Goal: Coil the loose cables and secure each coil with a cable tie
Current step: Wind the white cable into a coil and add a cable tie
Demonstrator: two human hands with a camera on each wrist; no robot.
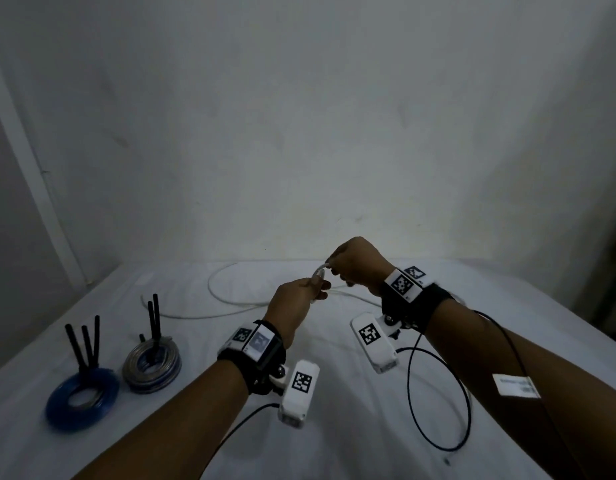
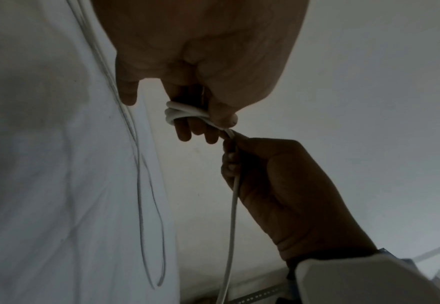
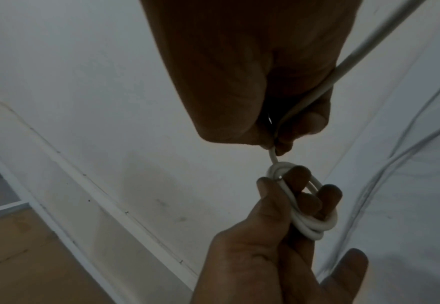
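Both wrist cameras hang nearest, under the raised hands. Left hand [image 3: 278, 236] serves as a spool: white cable [image 3: 315, 226] is looped around its middle fingers [image 3: 300, 176], thumb pinning the turns, apparently three. Just above that coil, right hand [image 2: 286, 185] pinches the cable's free run, likely feeding another wrap.

Layout: my hands over the table centre

My left hand [image 1: 292, 303] sits just left of my right hand [image 1: 358, 263], cable [image 1: 230, 303] looped behind on the table [image 1: 334, 427]; two coils [image 1: 82, 396] lie far left.
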